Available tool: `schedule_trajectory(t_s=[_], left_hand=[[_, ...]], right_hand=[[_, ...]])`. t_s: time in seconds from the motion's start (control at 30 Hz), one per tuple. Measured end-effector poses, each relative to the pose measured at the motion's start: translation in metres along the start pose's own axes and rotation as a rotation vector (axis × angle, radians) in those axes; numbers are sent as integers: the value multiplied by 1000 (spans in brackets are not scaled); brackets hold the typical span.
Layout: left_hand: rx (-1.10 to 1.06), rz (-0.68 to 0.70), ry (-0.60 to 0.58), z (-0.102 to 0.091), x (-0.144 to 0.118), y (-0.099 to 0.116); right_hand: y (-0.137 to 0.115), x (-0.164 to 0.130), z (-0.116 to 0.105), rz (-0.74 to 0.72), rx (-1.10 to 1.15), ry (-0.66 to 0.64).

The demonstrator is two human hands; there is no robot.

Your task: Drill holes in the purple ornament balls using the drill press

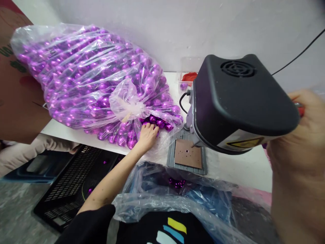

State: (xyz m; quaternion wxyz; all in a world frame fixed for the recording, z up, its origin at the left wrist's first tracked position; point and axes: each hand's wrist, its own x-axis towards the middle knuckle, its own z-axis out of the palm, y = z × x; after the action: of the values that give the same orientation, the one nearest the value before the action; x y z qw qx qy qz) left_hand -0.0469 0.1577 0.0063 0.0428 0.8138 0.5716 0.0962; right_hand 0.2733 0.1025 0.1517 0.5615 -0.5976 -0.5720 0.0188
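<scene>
We take the black machine (241, 101) as our landmark: it stands on the white desk (243, 167), its dark hood reaching out over a grey base plate with a brown pad (188, 153). To the left of the machine lies the big clear bag of purple balls (88, 78), its long axis running from the far left corner down toward the machine's base, with its knotted neck and opening pointing at the base plate. Our left hand (147, 135) rests at that opening, just left of the base plate, fingers loosely curled down onto the loose purple balls (158, 122) that spill from the bag; we cannot tell whether it pinches one. Our right hand (303, 128) is on the machine's right side, close to the camera and blurred, wrapped about a red-tipped handle (301, 109); how tightly it grips we cannot tell. The desk's near edge runs just below the bag and the base plate, so little bare desk is left in front of the machine; only to the right of the base plate is the surface open. Below that edge, in front of the machine, a blue plastic-lined bin (177, 193) gapes with a few purple balls inside, and left of it sits a black slotted crate (73, 179). Behind the machine, by the wall, stands a small clear tub (188, 78) with something red in it.
</scene>
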Motion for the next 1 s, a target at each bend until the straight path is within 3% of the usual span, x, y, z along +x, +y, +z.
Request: schedule_trajectory(t_s=[0.1,0.17,0.2,0.3,0.4,0.5,0.57,0.77,1.0], left_hand=[[-193,-37,84,-11,-2,-4],[-575,-107,169,-21,-14,2],[-827,-149,158,-25,-22,8],[-1553,-263,-119,-21,-44,31],[-1905,-371,-358,-2,-58,55],[-1944,-414,-443,16,-59,72],[-1860,-402,-419,21,-56,79],[-1356,-169,-48,34,-45,92],[-1152,-15,81,63,-39,102]], right_hand=[[-5,1,1,63,66,-10],[-7,3,1,57,97,-7],[-8,4,2,50,111,-3],[-9,5,3,45,131,-9],[-8,6,4,62,134,-14],[-7,6,3,52,106,-18],[-8,6,3,34,94,-23],[-10,6,4,15,124,-23],[-9,4,5,8,144,-29]])
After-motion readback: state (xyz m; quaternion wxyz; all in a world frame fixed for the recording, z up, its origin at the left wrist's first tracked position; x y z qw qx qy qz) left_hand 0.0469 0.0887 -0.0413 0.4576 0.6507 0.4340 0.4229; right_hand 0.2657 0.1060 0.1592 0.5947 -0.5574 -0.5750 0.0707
